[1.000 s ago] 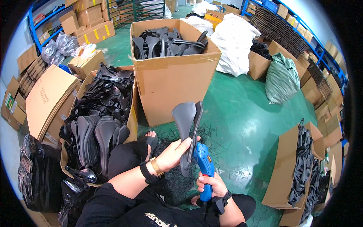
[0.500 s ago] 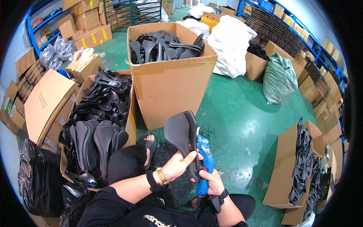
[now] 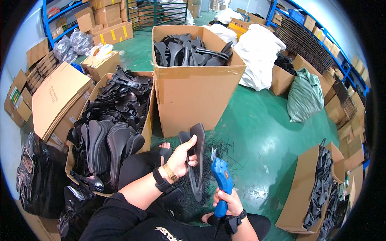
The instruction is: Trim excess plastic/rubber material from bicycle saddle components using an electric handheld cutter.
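Observation:
My left hand is closed around the middle of a black bicycle saddle, which hangs upright and is turned nearly edge-on. To its right, my right hand grips the lower body of a blue handheld power tool with a thin metal tip pointing up. Tool and saddle are apart. Beneath my hands, black scraps lie scattered over the green floor. Several more saddles stand stacked in the open carton at my left, beside my knee.
A tall carton of black saddles stands straight ahead. At the right, another carton holds black pieces. Flat cardboard leans at the left, by a black plastic-wrapped bundle. White sacks and a green sack sit farther back.
The saddle has turned from showing its broad face to nearly edge-on, and sits lower. The blue tool has come away from it. The whole view has shifted slightly.

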A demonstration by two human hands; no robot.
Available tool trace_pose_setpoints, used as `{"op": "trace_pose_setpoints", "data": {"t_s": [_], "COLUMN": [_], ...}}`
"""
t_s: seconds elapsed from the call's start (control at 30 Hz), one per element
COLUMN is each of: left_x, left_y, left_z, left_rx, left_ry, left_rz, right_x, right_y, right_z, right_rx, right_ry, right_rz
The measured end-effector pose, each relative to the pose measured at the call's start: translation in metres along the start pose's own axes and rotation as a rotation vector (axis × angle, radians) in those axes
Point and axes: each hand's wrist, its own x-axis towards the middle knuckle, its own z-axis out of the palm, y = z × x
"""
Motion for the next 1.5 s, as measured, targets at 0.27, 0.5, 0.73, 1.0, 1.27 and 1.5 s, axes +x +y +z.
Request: {"op": "trace_pose_setpoints", "data": {"t_s": [0.27,0.5,0.73,1.0,1.27,1.5], "left_x": [0.001,-0.001,-0.014,-0.014,0.004,0.012], "left_y": [-0.001,-0.018,-0.026,-0.034,-0.036,-0.036], "left_z": [0.006,-0.003,0.003,0.000,-0.025,-0.034], "left_rx": [0.132,0.152,0.156,0.146,0.164,0.255], "left_ry": [0.112,0.011,0.054,0.076,-0.063,-0.049], "left_rz": [-0.091,-0.187,-0.258,-0.318,-0.378,-0.341], "right_x": [-0.004,0.001,0.007,0.008,-0.003,-0.012], "right_y": [0.006,0.007,0.013,0.004,-0.010,-0.006], "right_z": [-0.004,-0.004,-0.007,-0.001,-0.007,-0.006], "right_rx": [-0.082,-0.022,-0.035,0.015,0.053,0.051], "right_ry": [-0.084,-0.099,-0.016,0.034,-0.099,-0.072], "right_rz": [0.165,0.186,0.106,0.042,-0.024,0.104]}}
